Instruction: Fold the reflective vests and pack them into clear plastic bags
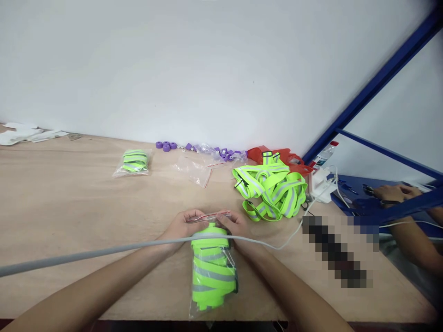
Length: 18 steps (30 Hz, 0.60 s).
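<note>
A clear zip-lock bag packed with folded neon-yellow reflective straps lies near the table's front edge. Its red-lined zip strip is at the far end, pinched on both sides. My left hand is closed on the left part of that strip, and my right hand is closed on the right part. A grey cable runs across the view in front of both wrists and the bag. To the right of my right hand lies a loose heap of similar reflective straps with black buckles.
Another filled bag lies at the back left. Flat clear bags, purple rolls and a red plastic bag lie along the wall. A white power strip stands by the blue frame. Beyond it, a co-worker's arms show.
</note>
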{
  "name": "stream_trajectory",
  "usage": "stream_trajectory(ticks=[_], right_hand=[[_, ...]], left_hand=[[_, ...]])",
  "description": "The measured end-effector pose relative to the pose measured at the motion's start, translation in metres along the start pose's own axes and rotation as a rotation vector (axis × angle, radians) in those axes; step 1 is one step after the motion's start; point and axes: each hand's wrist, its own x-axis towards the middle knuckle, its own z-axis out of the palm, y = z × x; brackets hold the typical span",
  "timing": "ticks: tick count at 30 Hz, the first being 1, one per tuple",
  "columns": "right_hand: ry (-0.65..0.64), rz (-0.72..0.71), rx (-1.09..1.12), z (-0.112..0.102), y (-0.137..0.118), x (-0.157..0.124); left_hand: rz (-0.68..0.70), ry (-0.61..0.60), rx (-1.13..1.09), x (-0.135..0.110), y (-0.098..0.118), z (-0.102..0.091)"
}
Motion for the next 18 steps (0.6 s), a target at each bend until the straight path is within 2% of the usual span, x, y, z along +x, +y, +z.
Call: stream_trajectory(ticks=[5, 14, 18], right_hand=[[0.008, -0.002, -0.006, 0.0014, 0.0009, 0.0012], [-0.074, 0.004, -0.031, 0.0001, -0.006, 0.0004], [-0.056, 0.027, -0.027, -0.0001, -0.0017, 0.002]], left_hand=[[-0.005, -0.004, -0.008, 0.0028, -0.0021, -0.0008], [-0.031, -0.013, 0.018, 0.0036, -0.005, -0.0045], [-0.027, -0.021, 0.017, 0.0028, -0.0049, -0.0045]])
